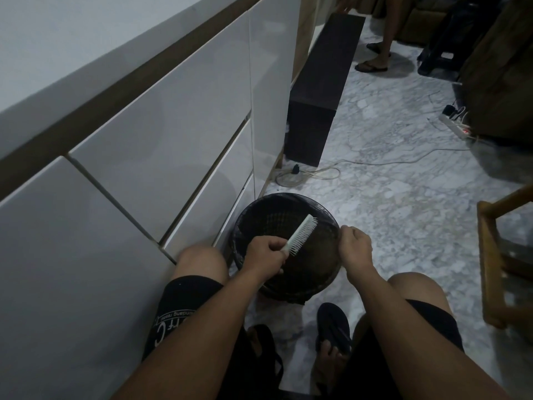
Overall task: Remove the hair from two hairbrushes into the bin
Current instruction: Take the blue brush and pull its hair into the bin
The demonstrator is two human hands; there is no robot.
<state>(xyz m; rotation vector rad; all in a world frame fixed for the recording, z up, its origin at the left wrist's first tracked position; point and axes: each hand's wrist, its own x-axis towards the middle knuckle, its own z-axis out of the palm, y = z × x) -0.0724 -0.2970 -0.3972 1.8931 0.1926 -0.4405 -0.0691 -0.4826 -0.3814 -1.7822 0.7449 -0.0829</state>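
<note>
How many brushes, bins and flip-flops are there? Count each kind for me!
Hairbrushes: 1, the white hairbrush, held by the left hand over the bin.
Bins: 1, the black bin, with the right hand at its rim.
Flip-flops: 4, one pair by the person's feet, one pair on someone far off.
Total: 6

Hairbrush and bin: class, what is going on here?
A person squats over a dark bin on the marble floor. The left hand grips a white hairbrush by its handle and holds it over the bin's mouth. The right hand hangs at the bin's right rim, fingers curled; whether it pinches any hair cannot be told.
</note>
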